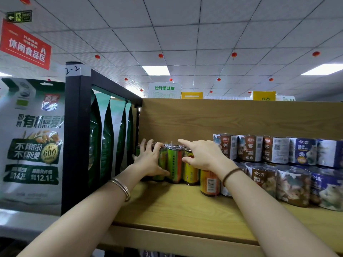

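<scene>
A row of small shrink-wrapped rolls stands upright on the wooden shelf (167, 210), against its left end. My left hand (151, 161) grips the leftmost green roll (163, 164), fingers curled over its top and thumb across its front. A green-and-red roll (175, 164) stands beside it, then a yellow roll (190, 173) and an orange roll (209, 184). My right hand (202, 156) hovers over the yellow and orange rolls with index finger stretched toward the row's top and thumb spread; whether it touches them is unclear.
Stacked brown and blue rolls of bags (278, 164) fill the shelf's right side in two layers. A black metal frame (74, 136) bounds the shelf on the left, with dark green pouches (107, 145) and a large white oat bag (31, 141) beyond. A wooden back panel (222, 117) closes the rear.
</scene>
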Action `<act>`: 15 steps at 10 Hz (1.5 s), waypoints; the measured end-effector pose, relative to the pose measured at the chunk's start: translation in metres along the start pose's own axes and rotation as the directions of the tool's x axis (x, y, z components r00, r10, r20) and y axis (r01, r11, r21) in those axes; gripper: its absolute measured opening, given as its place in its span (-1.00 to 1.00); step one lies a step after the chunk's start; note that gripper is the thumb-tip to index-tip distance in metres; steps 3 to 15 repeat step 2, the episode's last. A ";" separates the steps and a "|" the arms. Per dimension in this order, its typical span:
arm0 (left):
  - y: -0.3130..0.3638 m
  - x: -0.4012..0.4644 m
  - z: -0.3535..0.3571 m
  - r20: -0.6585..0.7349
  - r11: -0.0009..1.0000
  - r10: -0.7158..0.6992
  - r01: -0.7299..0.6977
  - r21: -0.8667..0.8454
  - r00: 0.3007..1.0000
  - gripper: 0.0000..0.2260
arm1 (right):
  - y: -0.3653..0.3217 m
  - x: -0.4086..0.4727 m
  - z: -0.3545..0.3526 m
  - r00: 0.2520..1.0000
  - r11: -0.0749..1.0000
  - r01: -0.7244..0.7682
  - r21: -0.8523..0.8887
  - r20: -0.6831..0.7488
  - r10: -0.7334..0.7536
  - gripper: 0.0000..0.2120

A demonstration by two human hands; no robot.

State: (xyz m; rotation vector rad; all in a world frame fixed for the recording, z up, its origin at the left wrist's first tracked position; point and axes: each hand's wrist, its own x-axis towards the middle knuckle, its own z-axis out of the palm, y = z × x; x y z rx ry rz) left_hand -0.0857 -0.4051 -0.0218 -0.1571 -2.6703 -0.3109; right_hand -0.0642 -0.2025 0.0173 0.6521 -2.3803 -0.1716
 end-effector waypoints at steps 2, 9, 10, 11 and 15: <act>0.011 -0.003 -0.004 -0.069 0.985 0.011 0.001 0.170 0.998 -0.05 | 0.000 -0.008 -0.009 0.980 1.000 -0.023 -0.010 -0.198 0.020 -0.48; 0.011 -0.003 -0.004 -0.069 0.985 0.011 0.001 0.170 0.998 -0.05 | 0.000 -0.008 -0.009 0.980 1.000 -0.023 -0.010 -0.198 0.020 -0.48; 0.011 -0.003 -0.004 -0.069 0.985 0.011 0.001 0.170 0.998 -0.05 | 0.000 -0.008 -0.009 0.980 1.000 -0.023 -0.010 -0.198 0.020 -0.48; 0.011 -0.003 -0.004 -0.069 0.985 0.011 0.001 0.170 0.998 -0.05 | 0.000 -0.008 -0.009 0.980 1.000 -0.023 -0.010 -0.198 0.020 -0.48; 0.011 -0.003 -0.004 -0.069 0.985 0.011 0.001 0.170 0.998 -0.05 | 0.000 -0.008 -0.009 0.980 1.000 -0.023 -0.010 -0.198 0.020 -0.48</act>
